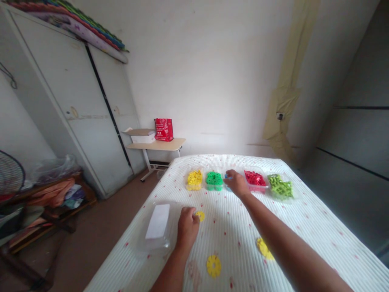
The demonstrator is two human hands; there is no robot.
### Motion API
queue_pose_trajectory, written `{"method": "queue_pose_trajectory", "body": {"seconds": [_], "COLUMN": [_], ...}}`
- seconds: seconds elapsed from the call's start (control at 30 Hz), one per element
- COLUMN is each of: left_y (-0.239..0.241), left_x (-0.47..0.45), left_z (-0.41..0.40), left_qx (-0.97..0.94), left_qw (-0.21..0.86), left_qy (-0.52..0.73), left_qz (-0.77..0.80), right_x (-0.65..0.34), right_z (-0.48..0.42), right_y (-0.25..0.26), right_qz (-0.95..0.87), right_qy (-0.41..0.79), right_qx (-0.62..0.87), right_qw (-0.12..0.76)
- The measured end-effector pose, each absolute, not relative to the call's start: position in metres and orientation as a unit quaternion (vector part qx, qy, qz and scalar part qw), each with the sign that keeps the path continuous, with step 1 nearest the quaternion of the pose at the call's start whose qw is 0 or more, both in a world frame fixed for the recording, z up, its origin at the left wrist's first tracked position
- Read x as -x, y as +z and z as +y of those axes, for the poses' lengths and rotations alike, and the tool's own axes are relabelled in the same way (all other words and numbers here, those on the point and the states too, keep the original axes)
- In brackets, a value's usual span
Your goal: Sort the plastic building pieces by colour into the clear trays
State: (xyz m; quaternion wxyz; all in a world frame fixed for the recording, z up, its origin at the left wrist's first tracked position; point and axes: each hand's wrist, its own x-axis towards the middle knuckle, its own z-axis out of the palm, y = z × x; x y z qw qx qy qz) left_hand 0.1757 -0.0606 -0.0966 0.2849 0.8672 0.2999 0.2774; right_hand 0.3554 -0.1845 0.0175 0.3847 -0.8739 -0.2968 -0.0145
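Observation:
My left hand (187, 228) is closed low over the table, with a yellow notched plastic disc (200, 215) at its thumb and fingertips. My right hand (237, 183) reaches far forward over a clear box of blue pieces (227, 187); its fingers are bent and a little apart, and it hides much of that box. Beside it on the left stands a box of green discs (214, 181), then one of yellow pieces (194, 179). To its right are red pieces (254, 178) and light green pieces (280, 186), each in a clear box.
A clear plastic container with a white label (158, 221) lies left of my left hand. Loose yellow discs rest near the front (213, 266) and under my right forearm (263, 248). Behind the table, a small desk (170, 144) holds a red bag (164, 129).

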Motion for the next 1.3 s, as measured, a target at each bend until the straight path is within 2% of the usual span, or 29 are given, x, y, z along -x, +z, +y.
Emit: {"method": "queue_pose_trajectory", "body": {"seconds": [0.23, 0.43, 0.5, 0.7, 0.87, 1.03, 1.3], "left_y": [-0.090, -0.086, -0.087, -0.077, -0.053, -0.044, -0.052], "left_x": [-0.177, -0.176, -0.176, -0.187, -0.214, -0.256, -0.284], "left_z": [-0.069, -0.075, -0.077, -0.087, -0.124, -0.176, -0.211], "left_qx": [-0.921, -0.923, -0.921, -0.909, -0.906, -0.929, -0.958], "left_qw": [0.200, 0.194, 0.212, 0.312, 0.398, 0.358, 0.284], "left_qy": [0.199, 0.204, 0.203, 0.191, 0.138, 0.083, 0.030], "left_qz": [0.267, 0.261, 0.256, 0.199, 0.051, -0.035, 0.006], "right_x": [-0.367, -0.391, -0.392, -0.391, -0.391, -0.390, -0.392], "right_z": [-0.279, -0.367, -0.380, -0.376, -0.373, -0.374, -0.375], "right_y": [-0.028, -0.068, -0.074, -0.079, -0.081, -0.080, -0.081], "right_qz": [-0.323, -0.221, -0.204, -0.213, -0.220, -0.217, -0.217], "right_qy": [-0.124, -0.164, -0.154, -0.155, -0.153, -0.155, -0.141], "right_qx": [0.872, 0.927, 0.934, 0.941, 0.944, 0.941, 0.945], "right_qw": [0.345, 0.256, 0.251, 0.212, 0.192, 0.207, 0.201]}}
